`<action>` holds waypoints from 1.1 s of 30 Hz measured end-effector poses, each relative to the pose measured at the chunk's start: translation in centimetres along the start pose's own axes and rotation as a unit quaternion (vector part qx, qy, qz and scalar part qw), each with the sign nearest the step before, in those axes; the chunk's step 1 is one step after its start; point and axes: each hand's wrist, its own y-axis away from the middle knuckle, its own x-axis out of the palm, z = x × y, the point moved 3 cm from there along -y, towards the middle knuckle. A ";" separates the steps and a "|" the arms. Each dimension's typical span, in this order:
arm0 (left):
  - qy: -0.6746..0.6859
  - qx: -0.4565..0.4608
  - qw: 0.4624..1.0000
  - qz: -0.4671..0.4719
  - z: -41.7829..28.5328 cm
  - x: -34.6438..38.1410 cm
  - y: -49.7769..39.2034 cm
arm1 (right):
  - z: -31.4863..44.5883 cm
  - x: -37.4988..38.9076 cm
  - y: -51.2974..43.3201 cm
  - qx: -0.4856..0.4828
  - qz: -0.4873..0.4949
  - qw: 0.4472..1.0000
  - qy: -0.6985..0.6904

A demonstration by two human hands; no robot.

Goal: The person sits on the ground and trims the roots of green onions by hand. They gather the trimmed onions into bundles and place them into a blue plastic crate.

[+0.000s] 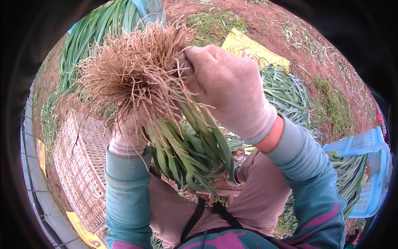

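Note:
A bunch of leeks or similar long-leaved allium plants (pixel 186 149) is held up in front of me, its dense tan roots (pixel 136 68) upward and its green leaves hanging down between my knees. My left hand (pixel 132 132), in a pale knit glove, is closed around the bunch just below the roots, which hide most of its fingers. My right hand (pixel 227 90), gloved likewise, is closed at the right edge of the roots. A small bit of red shows beside its fingers; whether this is a tie cannot be told.
A dirty white plastic crate (pixel 80 171) stands at the left. More leafy plants lie in a blue crate (pixel 370 186) at right, beside another blue crate (pixel 152 11) at top left, and in a pile (pixel 286 93) near a yellow sack (pixel 253 49). Reddish soil (pixel 264 18) bears scattered leaf scraps.

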 end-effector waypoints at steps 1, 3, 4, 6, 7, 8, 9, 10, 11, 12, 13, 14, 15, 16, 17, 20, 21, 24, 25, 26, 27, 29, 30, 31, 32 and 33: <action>-0.001 0.002 1.000 0.001 0.0 0.0 0.0 | 0.1 0.0 -0.1 0.010 0.015 1.000 0.007; 0.001 0.003 1.000 0.003 -0.1 -0.1 0.1 | 0.3 -0.1 -0.1 -0.020 0.009 1.000 0.003; 0.002 0.004 1.000 0.002 -0.2 -0.1 0.1 | 0.2 -0.1 -0.2 -0.034 0.003 0.999 -0.001; 0.004 0.006 1.000 0.004 -0.2 -0.2 0.1 | -0.7 0.3 -0.3 0.006 0.024 0.996 -0.082; 0.006 0.009 1.000 0.005 -0.2 -0.2 0.1 | -1.3 0.5 -0.3 0.024 0.022 0.992 -0.126; 0.005 0.012 1.000 0.006 -0.2 -0.3 0.2 | -1.9 1.0 -0.3 0.071 0.067 0.970 -0.221; 0.007 0.014 1.000 0.008 -0.3 -0.3 0.2 | -2.8 1.4 -0.1 0.184 0.090 0.930 -0.305; 0.010 0.019 1.000 0.009 -0.4 -0.5 0.2 | -3.6 1.7 -0.1 0.264 0.087 0.883 -0.379; 0.011 0.022 1.000 0.011 -0.4 -0.5 0.2 | -4.0 1.9 0.0 0.312 0.079 0.828 -0.459; 0.012 0.027 0.999 0.011 -0.5 -0.6 0.2 | -4.5 1.7 -0.3 0.316 0.058 0.860 -0.397; 0.014 0.031 0.999 0.012 -0.7 -0.8 0.2 | -4.2 1.2 -0.5 0.245 0.044 0.917 -0.313; 0.013 0.036 0.999 0.011 -0.9 -0.8 0.1 | -3.8 0.8 -0.7 0.184 0.021 0.960 -0.210; 0.039 0.009 0.999 0.009 -0.9 -0.9 0.1 | -3.3 0.8 -0.5 0.179 0.049 0.958 -0.220; 0.003 0.046 0.999 0.007 -1.3 -0.8 0.1 | -2.7 1.1 -0.3 0.178 0.102 0.932 -0.298; -0.001 0.050 0.999 0.003 -1.5 -0.8 0.0 | -1.6 1.3 0.6 0.147 0.215 0.890 -0.374; 0.057 0.085 0.994 -0.040 -1.7 0.0 0.3 | 0.2 2.8 2.0 0.164 0.284 0.858 -0.396; 0.051 0.097 0.994 -0.016 -1.8 0.4 0.4 | -0.1 3.2 2.2 0.217 0.244 0.854 -0.406; 0.046 0.117 0.992 0.024 -2.1 1.2 0.8 | -0.3 3.8 2.1 0.261 0.082 0.802 -0.531; 0.054 0.111 0.992 0.019 -2.2 1.1 0.9 | -0.8 4.0 1.9 0.299 0.097 0.803 -0.507; 0.076 0.085 0.993 -0.015 -2.2 0.8 0.9 | -1.1 3.7 1.7 0.317 0.085 0.807 -0.491; 0.096 0.058 0.994 -0.018 -2.1 0.5 0.8 | -1.0 3.2 1.6 0.321 0.095 0.809 -0.483; 0.069 0.077 0.995 0.015 -2.4 0.0 0.6 | -3.3 2.1 0.0 0.398 0.022 0.835 -0.380; 0.030 0.100 0.994 0.017 -2.7 -0.2 0.6 | -4.5 0.9 -1.0 0.353 -0.012 0.885 -0.305; -0.009 0.125 0.992 0.019 -2.9 -0.4 0.6 | -5.2 0.4 -1.2 0.372 -0.020 0.907 -0.197; 0.047 0.126 0.991 0.018 -2.6 -0.5 0.6 | -4.9 0.4 -1.1 0.309 -0.015 0.924 -0.226; 0.042 0.122 0.992 -0.011 -2.4 -0.7 0.6 | -4.9 0.5 -0.9 0.281 -0.005 0.929 -0.240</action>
